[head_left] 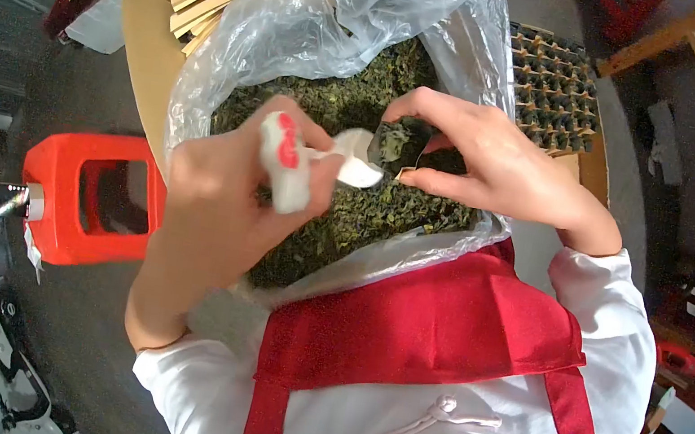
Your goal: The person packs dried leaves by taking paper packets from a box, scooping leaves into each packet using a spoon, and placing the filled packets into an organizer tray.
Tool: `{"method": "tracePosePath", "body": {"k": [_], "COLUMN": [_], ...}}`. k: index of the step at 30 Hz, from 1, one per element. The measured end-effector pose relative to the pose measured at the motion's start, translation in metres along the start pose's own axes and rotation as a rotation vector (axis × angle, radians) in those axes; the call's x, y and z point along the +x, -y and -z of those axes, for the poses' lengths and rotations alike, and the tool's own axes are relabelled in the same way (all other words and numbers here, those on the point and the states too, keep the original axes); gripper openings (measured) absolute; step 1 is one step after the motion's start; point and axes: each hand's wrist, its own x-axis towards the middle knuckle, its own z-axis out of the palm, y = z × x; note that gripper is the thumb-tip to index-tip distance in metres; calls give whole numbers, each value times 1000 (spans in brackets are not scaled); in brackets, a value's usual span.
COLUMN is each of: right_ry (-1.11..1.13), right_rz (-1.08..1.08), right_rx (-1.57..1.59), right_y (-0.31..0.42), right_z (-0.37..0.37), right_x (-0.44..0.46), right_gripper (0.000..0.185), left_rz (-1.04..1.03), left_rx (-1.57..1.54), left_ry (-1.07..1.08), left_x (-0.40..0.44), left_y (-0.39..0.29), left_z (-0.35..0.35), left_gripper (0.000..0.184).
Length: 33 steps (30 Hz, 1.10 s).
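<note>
My left hand (229, 189) is closed round the white handle of a scoop (359, 161), which has a red mark on it; the hand is slightly blurred. The scoop's white head lies just left of a small dark pouch or cup (398, 141). My right hand (502, 160) pinches this small container between thumb and fingers, and greenish leaf bits show inside it. Both hands are above dried dark green leaves (393, 215) in a large clear plastic bag (306, 20).
The bag sits in a cardboard box (146, 40) with flat wooden strips (209, 2) at its upper left. Rows of small dark containers (558, 91) stand at the upper right. A red-orange plastic can (51, 193) is at the left, with a phone-like device (8, 200) beside it.
</note>
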Motion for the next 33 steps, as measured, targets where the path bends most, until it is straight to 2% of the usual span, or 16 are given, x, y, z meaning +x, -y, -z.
{"method": "tracePosePath", "body": {"k": [1,4,7,9,11,13,15,18,20,22,23,25,26,27,29,33], "right_ry": [-5,-10,-18,-161,-263,-313,-536,-733,-805,-817,-828,-840,-815,-774,-773,-798], "right_rz": [2,12,47,150,191,52,9,-136,-328,-635,-698,-905,-906,-1116,-1083,-1179], "right_rx": [10,35,71,162,107,-20,42,-37,-102,-250,-310,-327,-359,-241,-378,-301], "right_y": [1,1,-4,0,10,27,31,17,-9,-44,-70,-121,-146,-151,-194,-231], "right_z": [1,1,2,7,26,51,64,79,85,84,80,66,59,58,40,27], "right_x": [0,1,0,-6,-20,-48,-75,-121,-156,-193,-213,-257,-276,-279,-305,-305], "right_gripper": [45,45,43,39,41,50,53,49,46,44,43,41,43,46,49,54], "left_rz": [-87,28,-49,61,107,155,131,197,246,252,257,275,283,283,281,218], "left_rx": [60,5,155,110,-25,-85,-92,-164,-228,-228,-226,-227,-224,-230,-241,-172], "left_ry": [-92,-47,-68,-171,-151,-180,-211,-264,-268,-251,-241,-237,-235,-233,-229,-193], "left_x": [0,-4,-4,-8,-9,-9,-13,-17,-18,-19,-20,-19,-19,-19,-19,-21], "left_y": [3,0,-7,-5,2,1,10,16,21,25,26,25,24,24,25,28], "left_z": [-3,-2,-1,-3,-4,-8,-8,-9,-9,-9,-9,-9,-9,-10,-9,-8], "left_gripper": [14,12,10,7,8,7,8,9,9,10,10,9,9,9,9,10]}}
